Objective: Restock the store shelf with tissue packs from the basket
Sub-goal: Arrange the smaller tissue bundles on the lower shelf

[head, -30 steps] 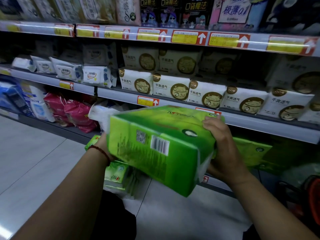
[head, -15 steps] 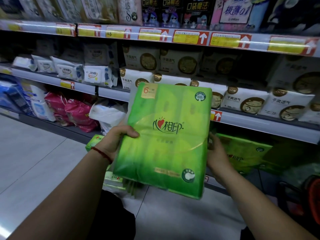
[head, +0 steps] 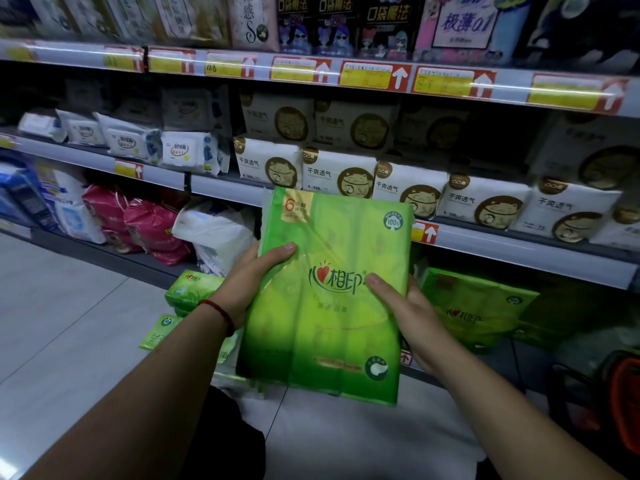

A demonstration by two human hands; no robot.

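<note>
Lowered slightly, green tissue pack (head: 329, 341) faces the camera upright; left hand (head: 249, 285) and right hand (head: 408, 313) grip its side edges, thumbs across the front.

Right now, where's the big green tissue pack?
Green plastic-wrapped tissue pack: head-view centre, upright, gripped by left hand and right hand, left of the shelved matching green pack.

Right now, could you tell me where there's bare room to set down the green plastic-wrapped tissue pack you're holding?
Free: the dark shelf board in front of the green tissue pack lying at right, and the narrow grey ledge before the pink bags. Crowded: the white cat-printed packs on the middle shelf sit edge to edge.
</note>
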